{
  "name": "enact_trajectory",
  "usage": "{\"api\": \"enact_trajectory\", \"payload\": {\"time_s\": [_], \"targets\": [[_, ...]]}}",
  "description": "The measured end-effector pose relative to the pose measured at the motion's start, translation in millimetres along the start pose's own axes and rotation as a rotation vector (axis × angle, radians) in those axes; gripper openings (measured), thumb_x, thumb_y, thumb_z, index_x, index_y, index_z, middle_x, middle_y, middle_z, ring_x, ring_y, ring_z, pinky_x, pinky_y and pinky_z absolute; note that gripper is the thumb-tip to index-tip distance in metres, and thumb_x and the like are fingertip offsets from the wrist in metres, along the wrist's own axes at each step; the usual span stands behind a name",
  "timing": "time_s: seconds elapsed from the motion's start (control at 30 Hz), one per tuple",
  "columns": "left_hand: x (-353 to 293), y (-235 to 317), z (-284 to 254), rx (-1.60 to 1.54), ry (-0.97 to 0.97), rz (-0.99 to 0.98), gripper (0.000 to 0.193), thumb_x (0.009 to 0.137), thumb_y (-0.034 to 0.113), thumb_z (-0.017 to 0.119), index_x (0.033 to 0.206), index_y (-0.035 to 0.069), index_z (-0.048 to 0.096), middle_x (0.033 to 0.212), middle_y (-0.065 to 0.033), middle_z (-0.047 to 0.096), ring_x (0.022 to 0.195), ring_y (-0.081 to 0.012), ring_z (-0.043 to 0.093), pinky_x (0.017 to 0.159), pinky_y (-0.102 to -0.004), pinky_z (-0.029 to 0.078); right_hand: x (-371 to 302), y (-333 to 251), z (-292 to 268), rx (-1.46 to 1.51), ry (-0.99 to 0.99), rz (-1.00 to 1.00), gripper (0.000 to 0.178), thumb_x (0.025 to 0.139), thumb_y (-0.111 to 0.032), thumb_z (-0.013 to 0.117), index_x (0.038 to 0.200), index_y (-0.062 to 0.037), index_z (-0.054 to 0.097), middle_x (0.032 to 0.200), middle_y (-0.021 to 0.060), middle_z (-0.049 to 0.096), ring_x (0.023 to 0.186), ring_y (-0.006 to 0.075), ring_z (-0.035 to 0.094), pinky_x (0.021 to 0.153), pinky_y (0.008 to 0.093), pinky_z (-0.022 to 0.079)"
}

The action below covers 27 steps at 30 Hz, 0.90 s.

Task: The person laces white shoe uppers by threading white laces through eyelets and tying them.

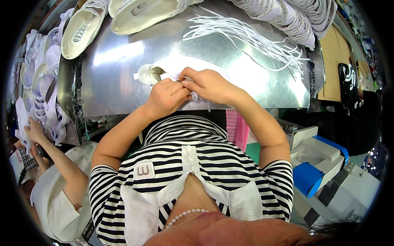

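A white shoe upper (148, 75) lies near the front of the metal table, its heel part pointing left. My left hand (166, 97) is closed on its front part, fingers curled under and mostly hidden. Just beside it, my right hand (210, 85) pinches thumb and forefinger together at the upper. A thin pale strand and something small and greyish show at those fingertips, too small to name. Below the hands, a loop of white shoelace (194, 96) hangs out. A loose bundle of white shoelaces (246, 37) lies farther back on the right.
The shiny metal table (119, 92) holds finished-looking cream shoes (84, 35) at the back left and stacked white uppers (279, 20) at the back right. More uppers (43, 82) hang at the left, where another person's hand (36, 131) reaches. A pink basket (237, 129) stands below the table edge.
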State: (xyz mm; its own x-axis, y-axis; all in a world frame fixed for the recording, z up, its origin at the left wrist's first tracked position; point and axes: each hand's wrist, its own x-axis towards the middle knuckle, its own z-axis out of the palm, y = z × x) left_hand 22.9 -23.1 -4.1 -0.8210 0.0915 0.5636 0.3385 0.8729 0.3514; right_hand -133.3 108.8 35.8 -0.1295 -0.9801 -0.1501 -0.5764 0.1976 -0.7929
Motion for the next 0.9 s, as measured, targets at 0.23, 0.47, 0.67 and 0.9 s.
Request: {"api": "enact_trajectory", "payload": {"time_s": [0.23, 0.47, 0.67, 0.9], "targets": [[1.3, 5.2, -3.5, 0.008, -0.016, -0.020, 0.021, 0.072, 0.018, 0.077, 0.084, 0.007, 0.063, 0.071, -0.0034, 0.055, 0.062, -0.0205, 0.055, 0.058, -0.0325, 0.042, -16.2, 4.7, -20.6, -0.124, 0.076, 0.050, 0.016, 0.091, -0.022, 0.064, 0.099, -0.0080, 0.066, 0.075, 0.0134, 0.065, 0.068, 0.0282, 0.064, 0.060, 0.0350, 0.048], [4.0, 4.0, -2.4, 0.011, -0.017, -0.010, 0.020, 0.073, 0.017, 0.076, 0.084, 0.008, 0.062, 0.070, -0.0032, 0.054, 0.062, -0.0207, 0.055, 0.058, -0.0330, 0.042, -26.3, 11.1, 4.5, 0.252, 0.150, 0.142, 0.018, 0.087, -0.009, 0.067, 0.103, -0.0020, 0.068, 0.089, 0.0092, 0.070, 0.082, 0.0169, 0.067, 0.074, 0.0289, 0.051], [6.6, 3.1, -4.0, -0.034, -0.036, -0.013, 0.019, 0.075, 0.016, 0.076, 0.084, 0.008, 0.061, 0.071, -0.0041, 0.054, 0.062, -0.0224, 0.054, 0.058, -0.0342, 0.042, -20.1, 7.2, 6.0, 0.334, 0.239, 0.195, 0.023, 0.086, -0.003, 0.067, 0.108, -0.0013, 0.068, 0.092, 0.0046, 0.069, 0.089, 0.0109, 0.064, 0.082, 0.0270, 0.051], [7.3, -3.6, -9.5, -0.120, -0.190, -0.047, 0.024, 0.079, 0.018, 0.076, 0.094, 0.006, 0.061, 0.078, -0.0082, 0.061, 0.070, -0.0290, 0.060, 0.063, -0.0383, 0.047, -21.1, 1.2, -54.6, 0.675, 1.009, -0.148, 0.013, 0.085, 0.000, 0.067, 0.098, -0.0025, 0.068, 0.086, 0.0011, 0.065, 0.082, 0.0090, 0.059, 0.077, 0.0246, 0.050]]}}
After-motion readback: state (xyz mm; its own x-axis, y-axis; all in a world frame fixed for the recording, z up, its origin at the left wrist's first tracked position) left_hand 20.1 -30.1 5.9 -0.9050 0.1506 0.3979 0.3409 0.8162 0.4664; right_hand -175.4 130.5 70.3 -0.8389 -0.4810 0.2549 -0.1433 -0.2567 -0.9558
